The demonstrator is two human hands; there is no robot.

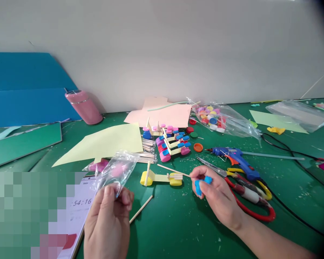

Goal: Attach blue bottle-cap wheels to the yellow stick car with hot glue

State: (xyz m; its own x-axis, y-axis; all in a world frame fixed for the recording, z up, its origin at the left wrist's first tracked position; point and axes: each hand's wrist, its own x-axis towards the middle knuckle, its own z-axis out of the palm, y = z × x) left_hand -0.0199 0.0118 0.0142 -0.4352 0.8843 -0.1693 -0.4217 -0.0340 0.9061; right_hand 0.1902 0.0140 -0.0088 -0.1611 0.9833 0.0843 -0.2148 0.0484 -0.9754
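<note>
My left hand [109, 219] is closed on a small clear plastic bag [121, 167] with something pink in or behind it. In my right hand [214, 196] are bright blue pieces [203, 185], pinched between thumb and fingers; a thin wooden stick [174, 170] points left from the same hand. Between the hands, a yellow-wheeled model [161, 177] with an upright stick lies on the green table. Another stick [141, 209] rests just right of my left hand. Behind stand several similar models [172, 144] with pink, blue and purple parts.
A blue glue gun [236, 160] and red-handled pliers [248, 198] lie at the right, with a black cable. Farther back are a bag of colored caps [212, 117], loose caps and paper sheets [105, 140]. A pink cylinder [85, 108] and a phone [79, 212] are at left.
</note>
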